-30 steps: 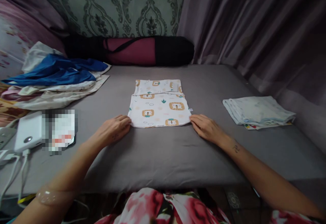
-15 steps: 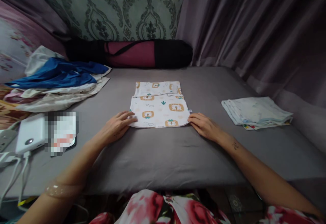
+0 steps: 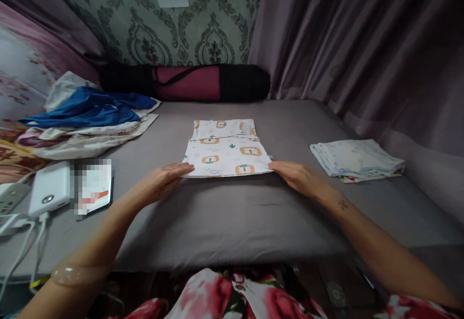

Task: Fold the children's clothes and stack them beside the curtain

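A white lion-print garment (image 3: 228,152) lies folded in front of me, with a crosswise fold line toward its far side and a small label at its right edge. At its near left corner, my left hand (image 3: 168,176) pinches the fabric, fingers on top. My right hand (image 3: 295,174) is closed on the near right corner beside the label. Between the hands the near edge looks slightly raised off the grey sheet (image 3: 232,222). The thumbs are mostly hidden.
A heap of clothes with a blue piece (image 3: 97,106) on top lies at the left. A folded cloth stack (image 3: 357,157) is at the right. A power bank (image 3: 50,188) with cables and a phone (image 3: 96,188) rest near left. A long black-and-maroon bag (image 3: 188,83) lies along the wall.
Both hands have lifted the garment's near edge a little and tightened on its corners. The view has shifted slightly with my head.
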Demonstrator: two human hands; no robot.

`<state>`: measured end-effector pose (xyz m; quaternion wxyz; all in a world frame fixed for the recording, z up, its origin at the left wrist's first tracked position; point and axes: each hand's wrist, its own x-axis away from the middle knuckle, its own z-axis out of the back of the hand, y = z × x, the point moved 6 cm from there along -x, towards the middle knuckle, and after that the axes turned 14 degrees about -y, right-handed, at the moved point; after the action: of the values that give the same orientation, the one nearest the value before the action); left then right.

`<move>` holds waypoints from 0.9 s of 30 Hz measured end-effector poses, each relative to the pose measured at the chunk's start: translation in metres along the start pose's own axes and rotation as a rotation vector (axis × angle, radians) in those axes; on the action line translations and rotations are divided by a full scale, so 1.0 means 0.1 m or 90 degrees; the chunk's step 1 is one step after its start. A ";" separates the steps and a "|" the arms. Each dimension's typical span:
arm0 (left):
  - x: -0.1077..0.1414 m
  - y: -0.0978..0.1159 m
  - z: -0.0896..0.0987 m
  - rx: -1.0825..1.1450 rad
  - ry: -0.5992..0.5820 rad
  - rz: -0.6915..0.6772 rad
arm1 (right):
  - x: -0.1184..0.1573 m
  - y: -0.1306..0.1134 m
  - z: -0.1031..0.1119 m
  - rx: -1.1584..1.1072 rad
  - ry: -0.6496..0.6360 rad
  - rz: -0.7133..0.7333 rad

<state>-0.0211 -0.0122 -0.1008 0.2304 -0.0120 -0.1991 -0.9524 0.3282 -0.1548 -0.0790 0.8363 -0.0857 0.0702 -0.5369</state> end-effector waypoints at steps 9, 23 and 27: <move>0.31 0.30 -0.09 0.027 -0.031 -0.036 | 0.29 -0.26 -0.04 -0.006 -0.047 0.009; -0.31 -0.23 0.18 0.307 0.241 0.281 | -0.44 0.40 0.09 -0.135 0.107 -0.287; -0.60 -0.41 0.25 0.260 0.272 0.365 | -0.76 0.59 0.05 -0.102 0.121 -0.342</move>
<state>0.0129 0.0569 -0.0994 0.5205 0.1771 -0.3200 -0.7716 0.3506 -0.0612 -0.0847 0.6445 -0.1165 0.1653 -0.7374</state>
